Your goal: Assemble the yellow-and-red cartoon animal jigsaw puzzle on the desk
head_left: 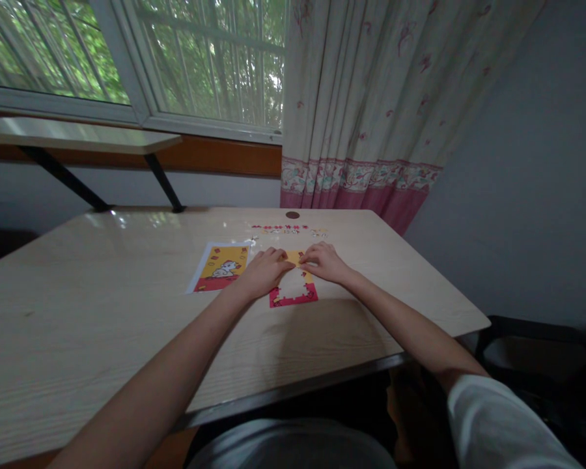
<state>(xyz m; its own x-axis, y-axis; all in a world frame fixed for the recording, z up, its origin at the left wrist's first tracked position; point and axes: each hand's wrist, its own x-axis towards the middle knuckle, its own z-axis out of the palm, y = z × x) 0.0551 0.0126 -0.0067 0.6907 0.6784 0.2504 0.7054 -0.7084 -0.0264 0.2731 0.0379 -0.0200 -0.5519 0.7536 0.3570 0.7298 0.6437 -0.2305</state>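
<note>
A partly filled jigsaw puzzle (295, 292) with a red lower border, yellow top and white middle lies on the wooden table (102, 312). My left hand (266, 270) rests on its upper left part, fingers curled down onto the pieces. My right hand (325, 260) sits at its upper right edge, fingers bent and pressed on the yellow part. The two hands nearly meet over the top. Whether either hand holds a piece is hidden.
A reference picture (219, 267) of a white animal on yellow and red lies left of the puzzle. Several loose pieces (288, 229) lie in a row farther back, near a brown cable hole (292, 214). A curtain (371, 130) hangs behind, beside a window and shelf (78, 135).
</note>
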